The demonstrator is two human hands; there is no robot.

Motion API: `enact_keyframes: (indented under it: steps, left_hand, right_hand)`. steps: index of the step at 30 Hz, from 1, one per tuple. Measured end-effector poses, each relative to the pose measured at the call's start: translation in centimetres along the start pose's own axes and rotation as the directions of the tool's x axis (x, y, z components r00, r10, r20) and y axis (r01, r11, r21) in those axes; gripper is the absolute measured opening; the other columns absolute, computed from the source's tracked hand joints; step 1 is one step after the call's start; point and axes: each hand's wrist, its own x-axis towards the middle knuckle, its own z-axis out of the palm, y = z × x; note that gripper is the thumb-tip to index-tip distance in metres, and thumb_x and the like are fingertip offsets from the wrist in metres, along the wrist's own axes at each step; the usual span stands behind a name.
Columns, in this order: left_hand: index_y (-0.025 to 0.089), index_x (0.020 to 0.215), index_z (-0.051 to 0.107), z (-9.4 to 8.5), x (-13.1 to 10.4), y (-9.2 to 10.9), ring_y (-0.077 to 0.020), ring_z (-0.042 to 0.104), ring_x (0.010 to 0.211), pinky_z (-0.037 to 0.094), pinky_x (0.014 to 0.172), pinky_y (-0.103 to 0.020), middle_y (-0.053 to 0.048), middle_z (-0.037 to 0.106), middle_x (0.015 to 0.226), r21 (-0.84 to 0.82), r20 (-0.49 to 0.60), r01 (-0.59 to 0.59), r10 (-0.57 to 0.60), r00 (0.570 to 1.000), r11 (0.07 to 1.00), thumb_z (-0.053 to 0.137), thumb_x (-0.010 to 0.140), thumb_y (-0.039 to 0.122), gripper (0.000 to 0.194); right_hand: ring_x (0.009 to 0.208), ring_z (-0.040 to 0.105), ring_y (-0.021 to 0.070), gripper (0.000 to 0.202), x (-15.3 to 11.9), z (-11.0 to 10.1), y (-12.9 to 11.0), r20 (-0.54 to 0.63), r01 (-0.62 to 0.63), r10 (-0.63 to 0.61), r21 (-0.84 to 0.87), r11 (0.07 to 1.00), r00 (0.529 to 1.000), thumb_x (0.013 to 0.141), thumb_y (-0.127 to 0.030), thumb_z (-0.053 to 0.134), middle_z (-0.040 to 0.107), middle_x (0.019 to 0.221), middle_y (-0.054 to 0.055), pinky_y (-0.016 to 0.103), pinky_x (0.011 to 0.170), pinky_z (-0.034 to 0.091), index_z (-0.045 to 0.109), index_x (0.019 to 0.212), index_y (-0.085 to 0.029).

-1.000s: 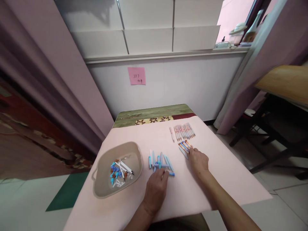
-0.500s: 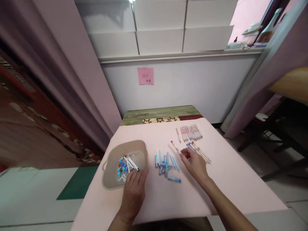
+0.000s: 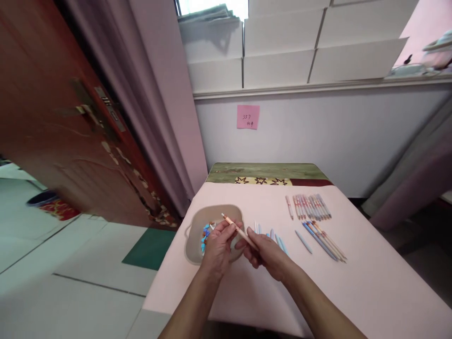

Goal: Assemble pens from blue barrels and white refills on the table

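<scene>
Both hands meet above the right side of a beige plastic basin (image 3: pixel 190 242). They hold a slim pen (image 3: pixel 242 231) with a pale barrel and an orange-brown section near its white end. My left hand (image 3: pixel 218 247) pinches the upper part near the white end. Around the lower barrel, my right hand (image 3: pixel 263 252) is closed. Small blue and brown pen parts (image 3: pixel 205 235) lie in the basin, partly hidden by my left hand. Several light blue pen pieces (image 3: pixel 278 240) lie on the table beyond my right hand, which partly covers them.
To the right lie a single blue-grey pen barrel (image 3: pixel 303 241), a slanted group of blue and beige pens (image 3: pixel 325 240), and a row of clear-and-pink pens (image 3: pixel 312 207). A pink cloth (image 3: pixel 370 282) covers the table. A wall with a pink note (image 3: pixel 248 117) stands behind.
My right hand has moved left from the table with the pen. My left hand has left the basin's rim and now grips the pen too. The view has turned left.
</scene>
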Motion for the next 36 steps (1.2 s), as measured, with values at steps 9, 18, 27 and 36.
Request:
enact_keyframes:
  steps: [9,18,27,36]
  left_hand:
    - [0.011,0.078,0.069,-0.5,1.3,-0.1,-0.0128,0.065,0.07,0.049,0.065,-0.021,-0.003,0.069,0.072,-0.123,-0.193,-0.109,0.084,0.978,0.986,0.081,0.056,0.02,0.027]
    - [0.011,0.076,0.067,-1.6,2.2,0.0,-0.0103,0.066,0.07,0.05,0.068,-0.017,-0.004,0.069,0.073,-0.218,-0.223,-0.116,0.066,0.973,0.969,0.074,0.068,0.011,0.011]
    - [0.01,0.076,0.066,-2.0,2.5,0.1,-0.0092,0.066,0.069,0.051,0.069,-0.016,-0.004,0.069,0.072,-0.256,-0.271,-0.091,0.019,0.962,0.962,0.066,0.074,0.004,0.006]
    - [0.013,0.075,0.064,-3.0,2.9,1.1,-0.0095,0.064,0.067,0.052,0.068,-0.019,-0.003,0.067,0.071,-0.186,-0.375,-0.221,0.139,0.917,0.957,0.071,0.071,0.014,0.008]
  right_hand:
    - [0.051,0.045,0.0089,0.038,2.8,1.1,1.4,-0.23,0.254,-0.325,-0.292,0.922,0.917,0.061,-0.051,0.076,0.058,0.057,-0.002,0.022,0.049,0.032,0.062,0.069,-0.016]
    - [0.051,0.046,0.009,0.035,3.3,1.6,1.4,-0.251,0.274,-0.361,-0.324,0.905,0.898,0.065,-0.048,0.073,0.056,0.057,-0.003,0.02,0.049,0.034,0.06,0.073,-0.016]
    - [0.048,0.05,0.0107,0.032,3.8,1.9,1.8,-0.248,0.24,-0.368,-0.427,0.872,0.896,0.079,-0.047,0.06,0.061,0.056,-0.001,0.021,0.048,0.036,0.064,0.07,-0.016]
    - [0.064,0.06,0.0142,0.008,2.5,1.8,1.6,-0.223,0.286,-0.715,-0.807,0.516,0.663,0.078,-0.028,0.064,0.068,0.074,0.0,0.023,0.061,0.043,0.067,0.077,-0.021]
